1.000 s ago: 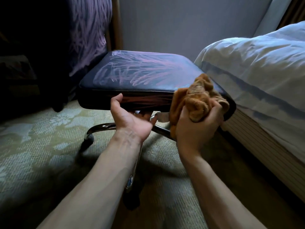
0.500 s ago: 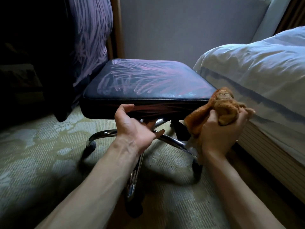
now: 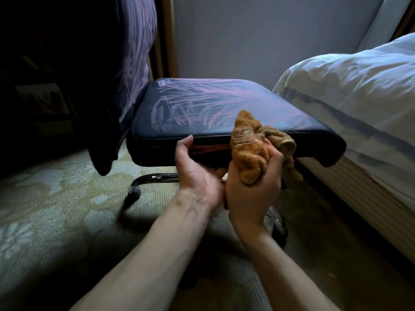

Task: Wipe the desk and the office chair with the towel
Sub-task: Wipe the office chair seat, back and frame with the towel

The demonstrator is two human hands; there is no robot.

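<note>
**Towel (image 3: 249, 151) bunched at the front edge of the office chair (image 3: 202, 108)**

The orange towel is crumpled into a wad in the right hand (image 3: 251, 191), whose fingers are clamped round it. It is pressed against the front rim of the chair's dark seat, with a peak of cloth rising above the seat top and a loose flap hanging past the rim. Just beside it, the left hand (image 3: 195, 173) grips the same front edge, thumb up against the rim and fingers tucked out of sight under the seat. Below the seat, a chrome leg (image 3: 155, 177) curves down to a caster (image 3: 134, 191) on the patterned carpet (image 3: 56, 209). The chair's backrest (image 3: 134, 52) rises at the seat's far left. A bed (image 3: 359, 97) with pale bedding crowds the seat's right corner, touching or nearly so. A plain wall (image 3: 247, 37) stands behind the seat.
</note>
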